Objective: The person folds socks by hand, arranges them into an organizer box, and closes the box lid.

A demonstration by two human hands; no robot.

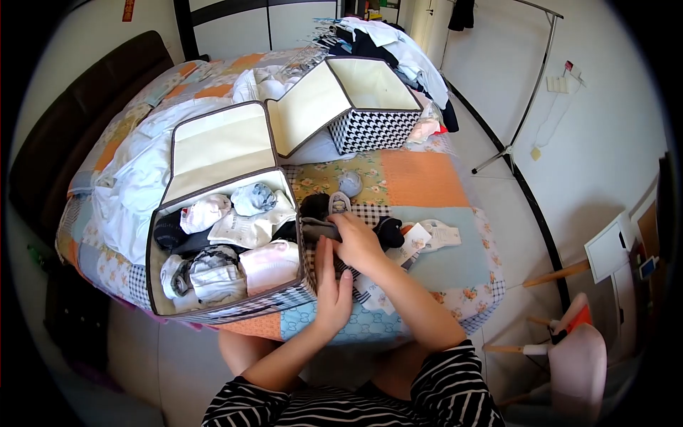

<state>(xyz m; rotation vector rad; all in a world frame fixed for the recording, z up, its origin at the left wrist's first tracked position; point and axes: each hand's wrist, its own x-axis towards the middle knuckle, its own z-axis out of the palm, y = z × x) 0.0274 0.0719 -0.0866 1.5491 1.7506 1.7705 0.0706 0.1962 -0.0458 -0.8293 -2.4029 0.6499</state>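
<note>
- Two bare hands, close together at the near box's right side: the right hand (356, 238) has its fingers bent on a dark grey sock (319, 229); its grip is partly hidden, so I cannot tell how firmly it holds. The left hand (331, 295) has straight fingers, tips at that sock's lower edge, thumb spread.
- One dark grey sock, just outside that box's right wall, over the bed.
- Two houndstooth storage boxes, lids folded back: the near box (162, 213) holds socks; the far box (375, 131) shows a cream lining.
- At least seven sock bundles inside the near box, among them one black bundle (169, 231) and one pale pink bundle (270, 266); overlaps prevent an exact count.
- One light blue-grey sock ball (350, 183) beyond the right hand.
- One black sock bundle (389, 232) just right of the right hand, near one white card (417, 238).
- One bed with a patchwork bedspread (420, 178) under everything listed.
- One metal garment rack (534, 92) on the floor.
</note>
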